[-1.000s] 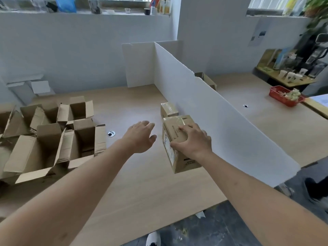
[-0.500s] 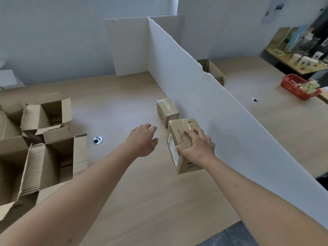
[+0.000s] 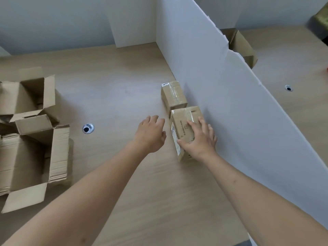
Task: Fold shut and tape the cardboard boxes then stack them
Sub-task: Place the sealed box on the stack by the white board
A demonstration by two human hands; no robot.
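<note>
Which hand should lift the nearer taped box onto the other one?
Probably the right hand: it already lies on top of the nearer taped box, thumb on its side. The left hand hangs open beside it, touching nothing. The other taped box sits just behind.

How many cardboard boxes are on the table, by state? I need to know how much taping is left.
Taped shut boxes: 2, the near taped box under the right hand and the far taped box behind it.
Open boxes on the left: 2, the near open box and the far open box.
Box behind the white divider: 1, partly hidden box, state unclear.
Total: 5
</note>
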